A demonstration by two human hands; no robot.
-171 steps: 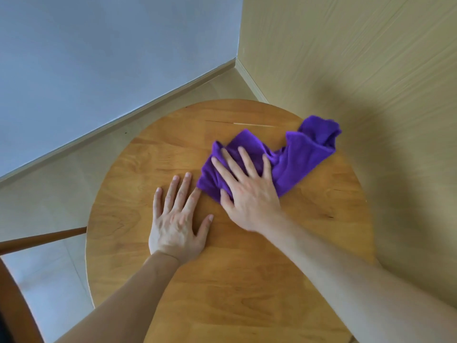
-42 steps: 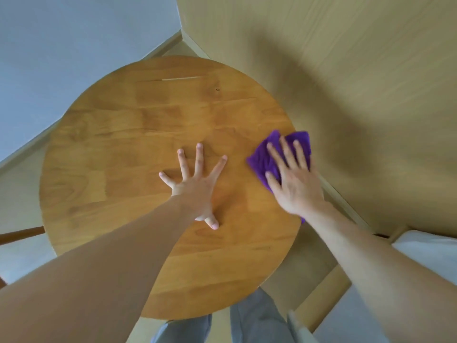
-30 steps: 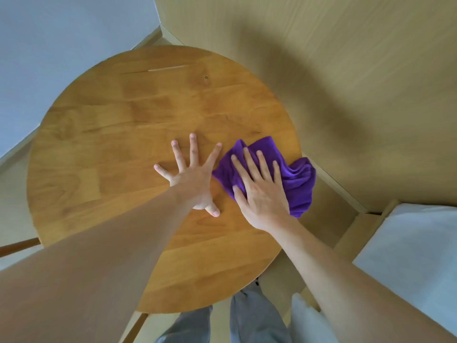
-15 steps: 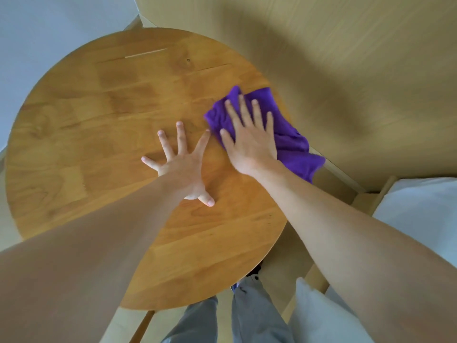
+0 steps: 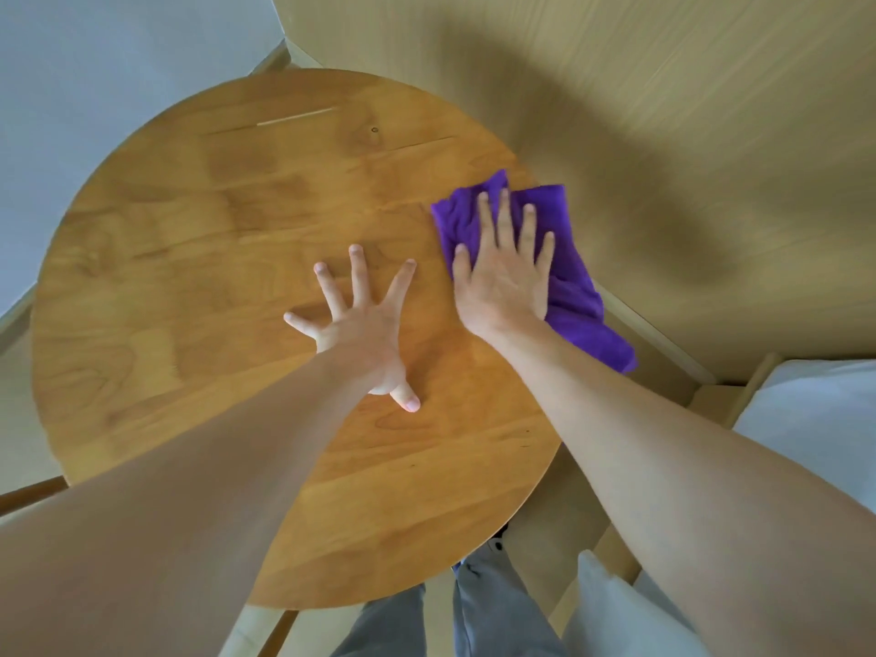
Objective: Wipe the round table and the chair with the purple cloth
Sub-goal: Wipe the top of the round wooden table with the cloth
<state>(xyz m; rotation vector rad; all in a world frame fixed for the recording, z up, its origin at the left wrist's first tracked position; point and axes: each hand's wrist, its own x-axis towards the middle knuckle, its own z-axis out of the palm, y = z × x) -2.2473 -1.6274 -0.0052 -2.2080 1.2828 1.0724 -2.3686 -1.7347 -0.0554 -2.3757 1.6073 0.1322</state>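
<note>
The round wooden table (image 5: 189, 258) fills the middle of the view. A crumpled purple cloth (image 5: 576, 296) lies at its right edge, with one end hanging past the rim. My right hand (image 5: 502, 277) presses flat on the cloth, fingers straight and pointing away from me. My left hand (image 5: 362, 324) rests flat on the bare wood just left of it, fingers spread wide. Of the chair, only a brown wooden rail (image 5: 28, 495) shows at the lower left edge.
A tan wood-grain wall (image 5: 663, 135) stands close behind the table's right side, and a pale grey wall (image 5: 95, 64) is at the left. White bedding (image 5: 815, 419) lies at the right. My grey trouser legs (image 5: 474, 618) show below the table's near rim.
My right hand has slid the cloth a little to the right, toward the table's edge. The left hand stays planted on the wood with fingers spread.
</note>
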